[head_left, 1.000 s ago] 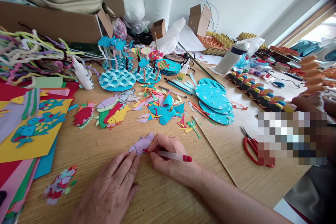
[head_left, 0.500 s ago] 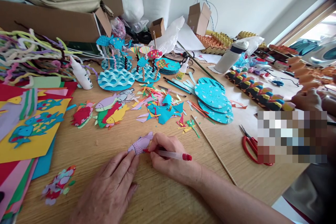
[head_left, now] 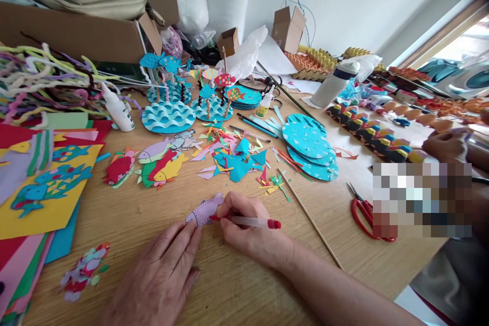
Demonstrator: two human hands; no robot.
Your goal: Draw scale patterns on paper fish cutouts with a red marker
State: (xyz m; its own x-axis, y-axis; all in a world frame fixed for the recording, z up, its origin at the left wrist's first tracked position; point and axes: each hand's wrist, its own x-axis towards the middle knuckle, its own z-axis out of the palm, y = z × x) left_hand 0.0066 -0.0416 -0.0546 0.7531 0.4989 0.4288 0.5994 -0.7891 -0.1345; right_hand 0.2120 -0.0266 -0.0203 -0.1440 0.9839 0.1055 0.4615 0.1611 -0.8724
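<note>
A purple paper fish [head_left: 204, 211] with dark scale lines lies flat on the wooden table in front of me. My left hand [head_left: 168, 260] rests palm down, its fingers stretched out and their tips on the fish's head end. Held in my right hand [head_left: 248, 226] is a pen [head_left: 248, 221] with a translucent barrel, a red tip section and a red end. The pen's point meets the fish's lower edge; my fingers partly hide the tail side. Just beyond lie a green, red and yellow stack of paper fish [head_left: 168, 167] and blue paper scraps [head_left: 240, 160].
A thin wooden stick [head_left: 311, 219] and red-handled scissors [head_left: 362, 211] lie to the right. Blue paper discs [head_left: 309, 137], a white glue bottle [head_left: 118, 109] and wave-patterned bases [head_left: 168, 117] stand farther back. Another person's hand [head_left: 446, 142] is at the right edge. Paper dots [head_left: 84, 270] lie left.
Very little differs. The pen's red end has shifted slightly right with my right hand. My left hand and the purple fish stay in place.
</note>
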